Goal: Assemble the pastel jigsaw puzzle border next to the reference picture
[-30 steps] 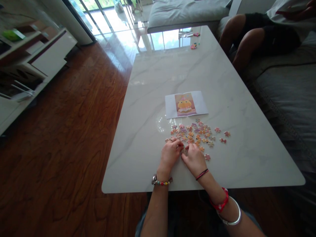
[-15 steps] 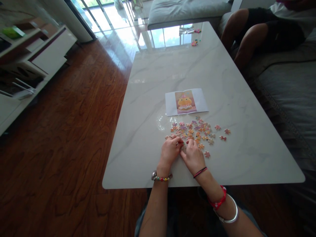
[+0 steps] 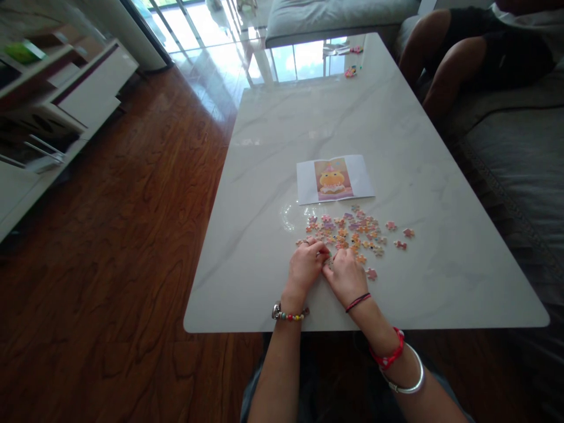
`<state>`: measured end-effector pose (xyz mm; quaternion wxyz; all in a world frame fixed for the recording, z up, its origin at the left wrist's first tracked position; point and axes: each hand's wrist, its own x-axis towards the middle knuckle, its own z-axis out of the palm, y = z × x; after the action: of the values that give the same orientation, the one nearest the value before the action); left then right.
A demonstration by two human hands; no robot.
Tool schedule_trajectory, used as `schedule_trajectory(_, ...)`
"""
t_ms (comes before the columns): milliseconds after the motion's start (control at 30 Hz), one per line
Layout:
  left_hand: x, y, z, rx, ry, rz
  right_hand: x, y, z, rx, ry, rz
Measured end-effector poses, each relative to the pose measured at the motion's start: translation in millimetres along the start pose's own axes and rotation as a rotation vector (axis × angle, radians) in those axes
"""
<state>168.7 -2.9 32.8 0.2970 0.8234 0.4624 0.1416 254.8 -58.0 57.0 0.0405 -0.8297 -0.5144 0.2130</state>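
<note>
My left hand and my right hand rest close together on the white marble table, fingers curled and pinched over small puzzle pieces between them. What exactly each pinch holds is too small to see. Just beyond the fingertips lies a scatter of several pink and orange puzzle pieces. A single loose piece sits right of my right hand. Farther back lies a white reference sheet with an orange cartoon picture.
Another person's legs rest on the grey sofa at the right. Small colourful items lie at the table's far end. A white shelf unit stands left across the wooden floor.
Both hands stay pinched together at the near edge of the pieces. The view has tilted slightly, so everything sits a little higher in the picture.
</note>
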Motion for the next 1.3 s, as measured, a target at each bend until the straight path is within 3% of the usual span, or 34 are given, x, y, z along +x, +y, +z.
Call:
schedule_trajectory(400, -0.5, -2.2, 1.2, 0.002, -0.017, 0.015, 5.2, -2.5, -11.2, -0.068, -0.106, 0.004)
schedule_trajectory(533, -1.0, -1.9, 0.7, 0.01, -0.014, 0.014, 7.0, -0.1, -11.6, -0.045, -0.082, 0.004)
schedule_trajectory(867, -0.5, -3.4, 1.2, 0.013, -0.012, 0.001, 17.7, 16.2, 2.1, 0.386, -0.001, 0.05)
schedule_trajectory(1300, -0.1, 0.3, 2.5, 0.072, 0.012, -0.035, 19.6, 17.7, 9.3, 0.708, 0.072, 0.111)
